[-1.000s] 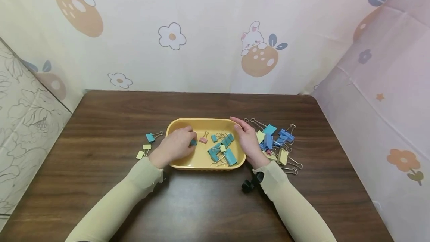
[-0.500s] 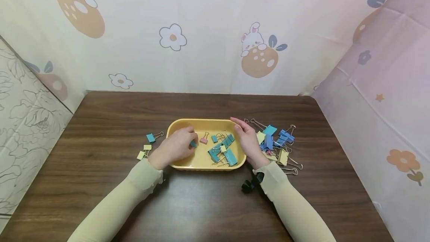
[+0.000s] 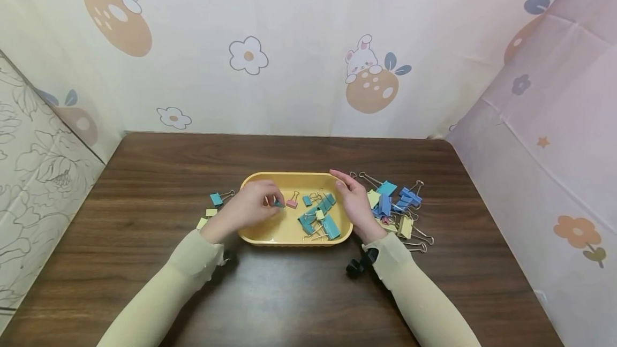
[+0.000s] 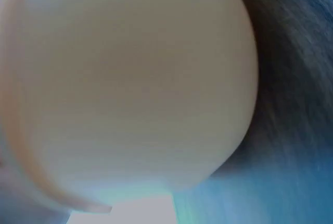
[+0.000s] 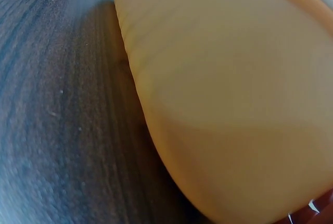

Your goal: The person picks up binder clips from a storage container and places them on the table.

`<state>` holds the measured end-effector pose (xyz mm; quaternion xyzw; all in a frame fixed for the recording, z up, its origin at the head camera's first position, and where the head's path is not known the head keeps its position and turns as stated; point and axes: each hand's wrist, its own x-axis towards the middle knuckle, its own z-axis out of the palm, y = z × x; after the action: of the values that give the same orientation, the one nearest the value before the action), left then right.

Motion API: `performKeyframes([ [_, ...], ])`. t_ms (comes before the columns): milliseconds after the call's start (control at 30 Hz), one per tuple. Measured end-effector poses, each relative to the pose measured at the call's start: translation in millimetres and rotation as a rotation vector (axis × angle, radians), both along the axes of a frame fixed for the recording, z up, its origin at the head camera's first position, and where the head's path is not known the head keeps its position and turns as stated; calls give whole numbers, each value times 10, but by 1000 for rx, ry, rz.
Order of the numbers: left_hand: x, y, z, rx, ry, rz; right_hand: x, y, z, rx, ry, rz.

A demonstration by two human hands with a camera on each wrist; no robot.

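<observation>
A yellow tray stands mid-table in the head view. Over its left half, my left hand pinches a small teal binder clip between thumb and fingers. My right hand holds the tray's right end, thumb at the rim and the other fingers along the outside. Near the left fingertips lies a pink binder clip. Several teal binder clips and a small pale yellow clip fill the tray's right half. Both wrist views show mostly the tray's wall, close and blurred.
To the right of the tray, a heap of blue binder clips, with teal and yellow ones among them, lies beside my right hand. Left of the tray are a teal clip and yellow clips. A patterned curtain hangs behind the table.
My left hand has lifted and drawn slightly left, with the teal binder clip between its fingertips, and now partly covers the yellow clips at left. My right hand stays at the tray's end.
</observation>
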<state>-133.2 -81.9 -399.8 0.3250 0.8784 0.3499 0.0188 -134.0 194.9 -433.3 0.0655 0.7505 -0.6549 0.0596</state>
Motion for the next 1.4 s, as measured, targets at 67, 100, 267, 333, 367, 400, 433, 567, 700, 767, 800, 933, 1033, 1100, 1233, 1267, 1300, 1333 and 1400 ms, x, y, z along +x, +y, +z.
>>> performKeyframes([
  [67, 17, -61, 41, 61, -15, 5, -1, 1, -1, -4, 0, 0],
  [100, 28, -97, 64, 90, -19, 10, -1, 2, -2, -8, 0, 1],
  [267, 81, -319, 180, 215, -19, 59, -5, 3, -3, -13, 3, 6],
  [333, 100, -423, 216, 232, -9, 90, -7, 3, -6, -12, 1, 6],
  [367, 111, -477, 233, 236, -12, 107, -8, 3, -7, -11, 0, 6],
  [400, 121, -531, 239, 242, -14, 123, -9, 3, -9, -11, -1, 5],
  [433, 133, -586, 244, 244, -20, 140, -10, 2, -10, -12, 0, 5],
  [567, 176, -789, 197, 260, -77, 214, -11, 3, -11, -15, 3, 4],
  [700, 201, -960, 93, 272, -131, 276, -9, 5, -6, -11, 2, 1],
  [767, 212, -1036, 39, 274, -151, 302, -6, 4, -4, -9, 2, 0],
  [800, 218, -1074, 15, 268, -155, 311, -6, 4, -6, -10, 4, 2],
  [933, 244, -1218, -64, 229, -160, 345, -4, 3, -14, -15, 10, 14],
  [1033, 253, -1323, -111, 171, -146, 372, -2, 5, -19, -18, 9, 19],
  [1100, 255, -1385, -134, 121, -136, 395, 0, 5, -14, -17, 8, 19],
  [1233, 251, -1485, -164, 25, -144, 450, 7, 3, 5, -14, 8, 15],
  [1267, 249, -1504, -172, 3, -151, 464, 7, 4, 6, -12, 7, 15],
  [1300, 244, -1520, -181, -17, -163, 476, 6, 5, 3, -12, 6, 14],
  [1333, 242, -1533, -187, -32, -174, 484, 6, 4, 5, -11, 6, 14],
  [1400, 237, -1552, -201, -48, -203, 494, 2, 2, 0, -16, 3, 14],
])
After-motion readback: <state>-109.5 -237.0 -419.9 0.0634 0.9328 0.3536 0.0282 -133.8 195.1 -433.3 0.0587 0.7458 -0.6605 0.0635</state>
